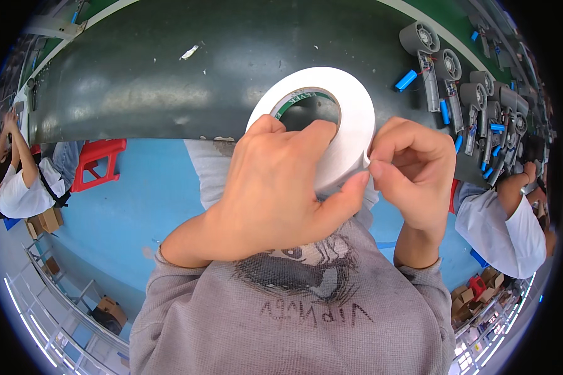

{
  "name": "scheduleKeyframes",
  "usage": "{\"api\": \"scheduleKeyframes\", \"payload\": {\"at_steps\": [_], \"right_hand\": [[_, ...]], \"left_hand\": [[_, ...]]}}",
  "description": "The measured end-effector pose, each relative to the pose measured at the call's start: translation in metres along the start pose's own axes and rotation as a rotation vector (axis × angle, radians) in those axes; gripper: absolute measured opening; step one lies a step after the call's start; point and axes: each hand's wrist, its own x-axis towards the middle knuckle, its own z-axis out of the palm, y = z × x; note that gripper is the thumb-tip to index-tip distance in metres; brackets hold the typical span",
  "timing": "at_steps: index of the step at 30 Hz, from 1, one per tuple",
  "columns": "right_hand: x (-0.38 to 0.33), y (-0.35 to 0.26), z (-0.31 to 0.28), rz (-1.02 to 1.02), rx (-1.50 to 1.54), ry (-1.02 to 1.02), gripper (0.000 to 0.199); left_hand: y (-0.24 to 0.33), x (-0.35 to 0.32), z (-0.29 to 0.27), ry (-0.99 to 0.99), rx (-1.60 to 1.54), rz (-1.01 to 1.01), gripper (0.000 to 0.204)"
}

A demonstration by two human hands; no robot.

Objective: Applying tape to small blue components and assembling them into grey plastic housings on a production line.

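Observation:
A large roll of white tape (355, 106) stands tilted at the near edge of the dark green worktable, close to my body. My left hand (275, 181) is wrapped round the roll, its fingers hooked into the core and the thumb along the near side. At the roll's right side, my right hand (413, 165) pinches the tape's free end between thumb and forefinger. Just a short bit of that end shows between the fingertips and the roll. The core's inside is green and white with print.
Several grey fan housings (475, 94) with blue cylindrical cells (406, 80) lie along the table's right side. White scraps (189, 52) dot the dark tabletop (137, 81). A red stool (100, 164) stands left on the blue floor. Co-workers in white shirts sit left (28, 190) and right (503, 231).

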Motion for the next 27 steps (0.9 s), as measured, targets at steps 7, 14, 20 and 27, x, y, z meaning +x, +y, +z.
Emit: {"api": "scheduleKeyframes", "payload": {"at_steps": [7,14,20,27], "right_hand": [[-0.002,0.001,-0.002,0.004,-0.049,-0.050,0.008],[-0.001,0.004,-0.003,-0.016,0.000,-0.006,0.008],[0.011,0.016,-0.042,-0.007,0.063,0.092,0.018],[0.008,0.043,-0.038,-0.035,0.191,0.022,0.042]], "left_hand": [[0.001,0.000,-0.001,0.025,0.045,0.025,0.024],[-0.002,0.001,0.000,0.053,0.009,0.046,0.024],[-0.011,0.003,-0.014,-0.039,-0.301,-0.018,0.024],[-0.071,0.020,-0.032,-0.609,-1.090,-0.177,0.032]]}}
